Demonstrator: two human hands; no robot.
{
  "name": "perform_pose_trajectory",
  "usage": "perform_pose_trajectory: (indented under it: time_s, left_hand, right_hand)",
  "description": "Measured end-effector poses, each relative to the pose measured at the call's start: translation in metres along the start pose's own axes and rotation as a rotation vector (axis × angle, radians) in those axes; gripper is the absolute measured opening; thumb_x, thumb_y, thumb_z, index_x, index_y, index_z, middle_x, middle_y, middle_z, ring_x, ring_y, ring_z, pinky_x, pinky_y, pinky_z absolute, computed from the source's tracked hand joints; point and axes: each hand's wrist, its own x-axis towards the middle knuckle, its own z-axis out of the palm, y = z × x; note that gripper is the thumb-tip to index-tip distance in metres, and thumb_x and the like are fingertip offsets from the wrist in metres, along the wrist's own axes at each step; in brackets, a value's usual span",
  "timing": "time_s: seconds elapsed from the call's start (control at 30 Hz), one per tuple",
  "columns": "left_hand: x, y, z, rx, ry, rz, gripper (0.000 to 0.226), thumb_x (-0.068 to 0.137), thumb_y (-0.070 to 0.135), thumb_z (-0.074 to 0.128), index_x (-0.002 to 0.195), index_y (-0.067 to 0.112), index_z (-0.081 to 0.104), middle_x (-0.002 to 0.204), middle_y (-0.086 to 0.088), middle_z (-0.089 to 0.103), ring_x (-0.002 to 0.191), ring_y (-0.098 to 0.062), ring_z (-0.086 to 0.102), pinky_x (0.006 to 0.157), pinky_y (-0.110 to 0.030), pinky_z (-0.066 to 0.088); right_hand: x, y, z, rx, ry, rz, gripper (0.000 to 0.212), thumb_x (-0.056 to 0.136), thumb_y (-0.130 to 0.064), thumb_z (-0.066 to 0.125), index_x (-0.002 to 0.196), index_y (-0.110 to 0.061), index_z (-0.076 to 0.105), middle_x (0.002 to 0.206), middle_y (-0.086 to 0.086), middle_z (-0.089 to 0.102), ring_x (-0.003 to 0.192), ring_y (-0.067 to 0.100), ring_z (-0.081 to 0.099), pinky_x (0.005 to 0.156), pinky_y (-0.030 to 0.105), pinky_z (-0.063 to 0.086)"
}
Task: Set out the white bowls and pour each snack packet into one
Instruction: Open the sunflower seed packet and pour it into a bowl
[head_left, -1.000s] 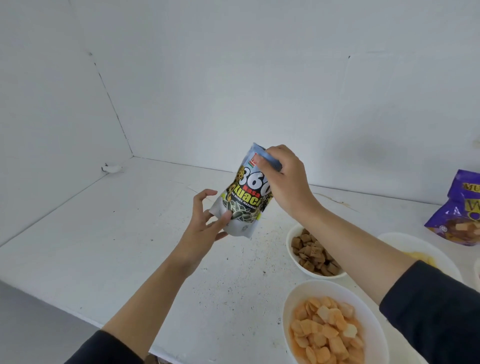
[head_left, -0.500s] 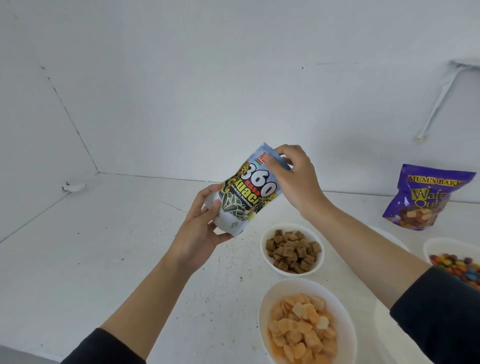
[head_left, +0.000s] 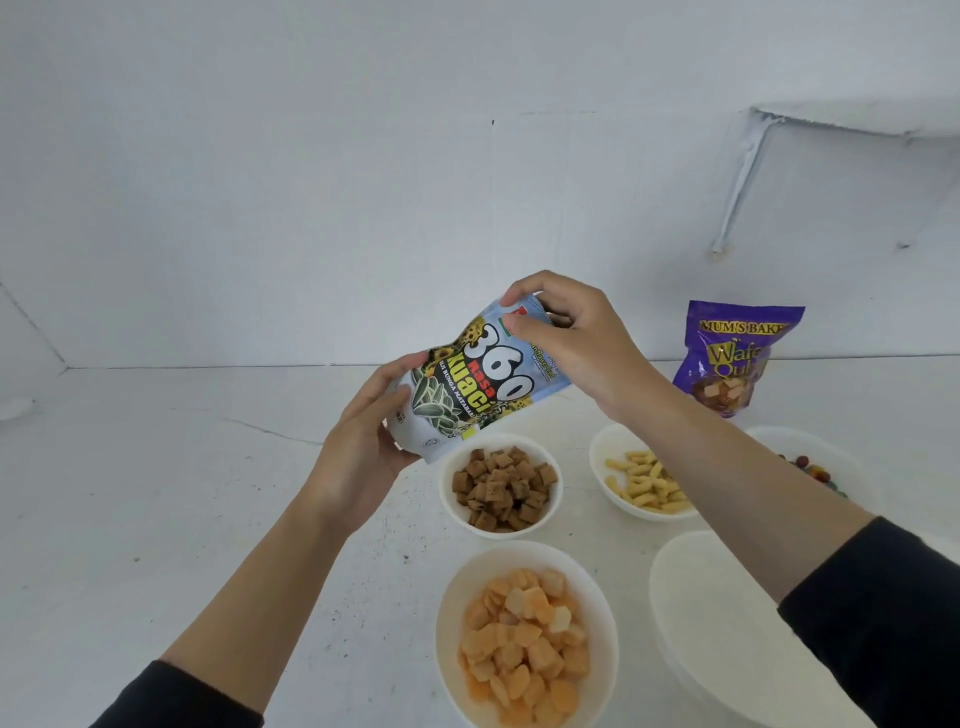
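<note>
Since 0.5 s ago the seed packet (head_left: 475, 382) has tipped further onto its side, and it is held in the air near the bowl of brown squares (head_left: 447, 483). The white table (head_left: 156, 493) holds 5 bowls, among them the empty bowl (head_left: 727, 613), the bowl of orange crackers (head_left: 452, 613), the bowl of yellow sticks (head_left: 602, 452) and the bowl of coloured sweets (head_left: 810, 441). The purple packet (head_left: 732, 358) stands behind them. Curled fingers of the left hand (head_left: 363, 447) cup the seed packet's bottom, and the right hand (head_left: 576, 338) pinches its top.
</note>
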Motion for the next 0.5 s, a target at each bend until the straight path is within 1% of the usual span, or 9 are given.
perform_pose_trajectory:
  time_s: [0.07,0.1,0.17,0.2,0.3,0.33,0.4,0.5]
  left_hand:
    - [0.000,-0.003,0.013,0.055,0.003,0.010,0.031,0.105,0.015,0.049,0.133,0.022,0.060,0.136,-0.002,0.066,0.123,-0.032,0.064,0.090,-0.048,0.057]
    - [-0.001,-0.004,0.020,0.084,0.006,0.015,0.029,0.104,0.016,0.053,0.131,0.023,0.061,0.135,-0.002,0.066,0.121,-0.032,0.065,0.093,-0.050,0.057]
    - [-0.003,-0.008,0.032,0.112,0.008,0.012,0.028,0.100,0.018,0.058,0.128,0.023,0.062,0.133,-0.002,0.067,0.120,-0.032,0.066,0.094,-0.052,0.057]
    - [-0.004,-0.010,0.037,0.117,0.011,0.007,0.029,0.099,0.018,0.060,0.127,0.023,0.062,0.133,-0.003,0.067,0.119,-0.033,0.066,0.094,-0.053,0.057]
    - [-0.007,-0.014,0.052,0.135,0.002,0.009,0.029,0.097,0.014,0.062,0.125,0.020,0.063,0.135,-0.005,0.066,0.119,-0.035,0.066,0.094,-0.055,0.057]
    - [-0.008,-0.016,0.058,0.147,-0.011,0.012,0.029,0.097,0.012,0.061,0.125,0.019,0.062,0.135,-0.005,0.066,0.119,-0.036,0.067,0.094,-0.055,0.056]
    - [-0.010,-0.019,0.070,0.168,-0.029,-0.002,0.030,0.098,0.009,0.059,0.126,0.018,0.061,0.134,-0.007,0.066,0.117,-0.035,0.068,0.095,-0.056,0.055]
    - [-0.014,-0.023,0.090,0.161,-0.011,-0.032,0.028,0.098,0.007,0.058,0.123,0.018,0.062,0.129,-0.007,0.068,0.111,-0.033,0.070,0.095,-0.055,0.054]
  right_hand:
    - [-0.006,0.004,-0.010,-0.004,0.019,0.014,0.009,0.090,-0.021,0.068,0.091,-0.028,0.072,0.097,0.032,0.063,0.096,0.052,0.059,0.080,0.060,0.053]
    - [-0.009,0.005,-0.015,-0.002,0.027,0.019,0.009,0.090,-0.019,0.069,0.090,-0.027,0.073,0.097,0.027,0.067,0.097,0.050,0.060,0.082,0.059,0.053]
    - [-0.015,0.008,-0.027,0.015,0.038,0.031,0.011,0.091,-0.013,0.069,0.089,-0.022,0.075,0.096,0.015,0.073,0.096,0.042,0.066,0.085,0.056,0.055]
    - [-0.017,0.010,-0.033,0.026,0.037,0.040,0.011,0.091,-0.011,0.069,0.090,-0.020,0.075,0.096,0.012,0.074,0.096,0.038,0.067,0.085,0.056,0.056]
    - [-0.024,0.015,-0.052,0.053,0.002,0.062,0.010,0.091,-0.010,0.070,0.093,-0.018,0.074,0.094,0.016,0.075,0.095,0.042,0.068,0.082,0.059,0.057]
    - [-0.027,0.016,-0.059,0.068,-0.016,0.072,0.010,0.091,-0.008,0.070,0.094,-0.017,0.074,0.093,0.014,0.075,0.094,0.040,0.070,0.081,0.058,0.058]
    - [-0.033,0.020,-0.073,0.108,-0.061,0.087,0.011,0.091,-0.005,0.069,0.094,-0.014,0.074,0.094,0.012,0.076,0.094,0.034,0.072,0.083,0.056,0.059]
    - [-0.043,0.025,-0.094,0.185,-0.108,0.112,0.013,0.090,-0.002,0.070,0.094,-0.014,0.075,0.099,0.016,0.076,0.096,0.034,0.072,0.088,0.055,0.058]
